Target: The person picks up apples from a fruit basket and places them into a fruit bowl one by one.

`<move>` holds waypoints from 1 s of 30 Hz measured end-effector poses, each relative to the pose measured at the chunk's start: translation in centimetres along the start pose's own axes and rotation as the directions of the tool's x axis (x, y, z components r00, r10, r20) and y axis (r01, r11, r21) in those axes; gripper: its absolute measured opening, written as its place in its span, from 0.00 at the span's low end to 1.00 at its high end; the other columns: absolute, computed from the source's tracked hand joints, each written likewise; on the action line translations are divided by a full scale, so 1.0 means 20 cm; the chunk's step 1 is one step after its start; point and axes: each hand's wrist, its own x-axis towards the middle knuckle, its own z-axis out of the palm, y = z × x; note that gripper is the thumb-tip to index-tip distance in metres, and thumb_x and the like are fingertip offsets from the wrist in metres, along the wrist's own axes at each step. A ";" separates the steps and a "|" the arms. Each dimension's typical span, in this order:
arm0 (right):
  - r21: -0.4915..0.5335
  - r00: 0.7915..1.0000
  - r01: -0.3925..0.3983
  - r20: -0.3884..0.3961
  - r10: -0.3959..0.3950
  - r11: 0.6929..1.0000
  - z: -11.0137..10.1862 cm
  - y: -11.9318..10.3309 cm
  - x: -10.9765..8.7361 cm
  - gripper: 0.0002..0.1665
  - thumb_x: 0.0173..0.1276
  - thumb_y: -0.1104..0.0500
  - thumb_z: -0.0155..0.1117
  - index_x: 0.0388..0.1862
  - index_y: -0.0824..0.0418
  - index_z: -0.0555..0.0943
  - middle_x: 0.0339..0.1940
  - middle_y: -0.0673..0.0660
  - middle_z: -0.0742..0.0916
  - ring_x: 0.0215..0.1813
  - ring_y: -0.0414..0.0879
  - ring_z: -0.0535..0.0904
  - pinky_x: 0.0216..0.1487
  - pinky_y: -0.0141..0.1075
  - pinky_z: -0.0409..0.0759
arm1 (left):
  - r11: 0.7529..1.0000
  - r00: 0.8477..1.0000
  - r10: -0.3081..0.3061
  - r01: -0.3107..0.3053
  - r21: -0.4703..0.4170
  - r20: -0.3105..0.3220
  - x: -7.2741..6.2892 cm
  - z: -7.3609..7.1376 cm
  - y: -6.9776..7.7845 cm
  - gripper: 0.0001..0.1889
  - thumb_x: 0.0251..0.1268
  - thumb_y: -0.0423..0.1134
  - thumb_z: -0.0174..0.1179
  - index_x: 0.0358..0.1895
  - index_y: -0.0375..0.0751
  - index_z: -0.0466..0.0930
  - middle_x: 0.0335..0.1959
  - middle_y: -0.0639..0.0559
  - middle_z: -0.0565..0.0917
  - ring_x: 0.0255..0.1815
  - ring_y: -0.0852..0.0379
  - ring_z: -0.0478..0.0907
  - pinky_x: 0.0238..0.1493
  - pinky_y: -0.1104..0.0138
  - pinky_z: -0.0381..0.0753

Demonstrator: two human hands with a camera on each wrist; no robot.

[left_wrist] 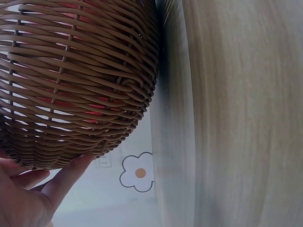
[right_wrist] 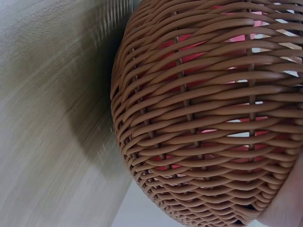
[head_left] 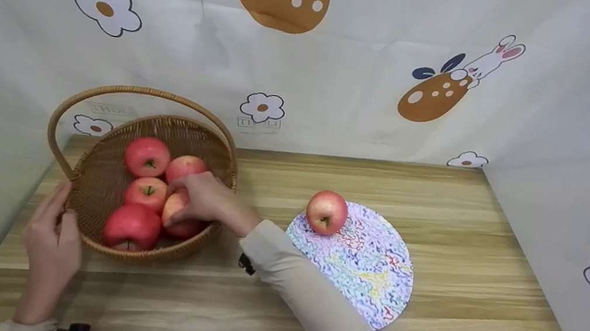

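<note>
A brown wicker basket (head_left: 110,172) with an arched handle stands at the left, several red apples inside. My right hand (head_left: 210,197) reaches over its right rim, thumb and fingers around an apple (head_left: 175,204) at the right side of the pile. Its fingertips are partly hidden. My left hand (head_left: 52,245) rests against the basket's left outer side, fingers fairly straight. In the left wrist view, the left hand (left_wrist: 35,194) touches the woven wall (left_wrist: 75,85). The right wrist view shows mostly basket weave (right_wrist: 199,104), with red apples behind it.
A single apple (head_left: 326,212) sits on the upper left edge of a round, multicoloured patterned mat (head_left: 373,272), right of the basket. My right forearm crosses the mat's lower left. Printed curtains (head_left: 344,78) enclose the wooden table (head_left: 461,310) at the back and sides.
</note>
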 end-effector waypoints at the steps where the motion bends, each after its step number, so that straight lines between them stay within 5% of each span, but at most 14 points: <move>1: 0.002 1.000 0.002 -0.003 -0.002 1.000 0.00 0.00 0.00 0.27 0.57 0.43 0.85 0.52 0.51 0.89 0.45 0.48 0.91 0.47 0.40 0.82 0.50 0.29 0.79 | 1.000 1.000 0.000 0.000 0.002 -0.001 0.00 0.00 0.00 0.25 0.72 0.27 0.46 0.70 0.26 0.76 0.71 0.30 0.77 0.73 0.40 0.70 0.66 0.82 0.61; 30: 0.103 1.000 0.009 -0.025 -0.007 0.995 -0.06 -0.01 -0.03 0.28 0.58 0.49 0.85 0.57 0.54 0.87 0.47 0.51 0.90 0.48 0.41 0.81 0.49 0.27 0.76 | 1.000 1.000 0.001 -0.001 0.021 0.005 0.01 -0.01 0.00 0.24 0.72 0.27 0.47 0.68 0.24 0.77 0.69 0.28 0.78 0.72 0.32 0.72 0.69 0.77 0.63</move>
